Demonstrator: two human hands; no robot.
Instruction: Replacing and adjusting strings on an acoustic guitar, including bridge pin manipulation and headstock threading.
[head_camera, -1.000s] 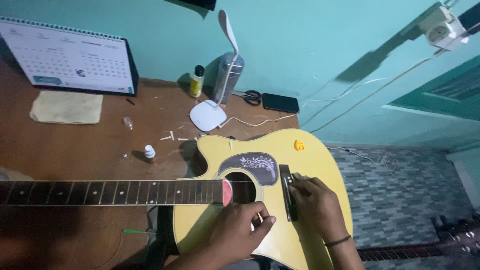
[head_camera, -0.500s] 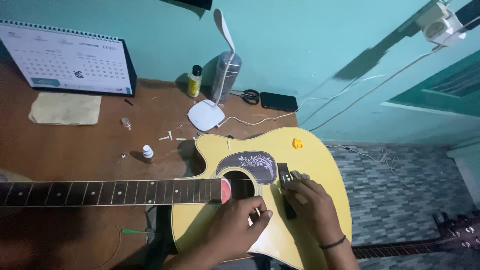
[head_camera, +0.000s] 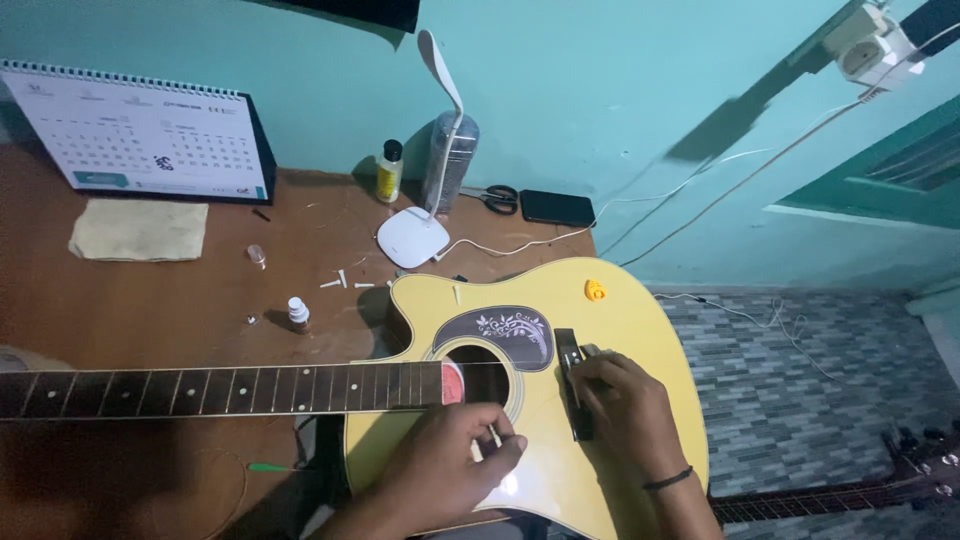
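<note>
Since a second ago little has shifted: the right hand (head_camera: 625, 415) has crept slightly along the bridge (head_camera: 573, 395), and the left hand (head_camera: 455, 470) stays below the soundhole (head_camera: 480, 362).

The guitar (head_camera: 600, 330) lies flat, face up, neck (head_camera: 220, 388) at 9 o'clock over the table (head_camera: 150, 300), body overhanging the table's edge, so both hands can work down on the top. The right hand's fingers curl together over the bridge, tips pressed at its upper end (what they pinch, if anything, I cannot tell). The left hand pinches a thin white pin (head_camera: 493, 436) between thumb and forefinger, other fingers folded.

At 12 o'clock of the body stands a white lamp (head_camera: 415, 235); beside it a yellow-labelled bottle (head_camera: 389, 172) with black cap. Loose white pins (head_camera: 345, 283) and a small white-capped vial (head_camera: 298, 314) lie near the cutaway, within reach. A desk calendar (head_camera: 140, 135) stands at 10 o'clock, white with a teal strip at its lower left.
</note>
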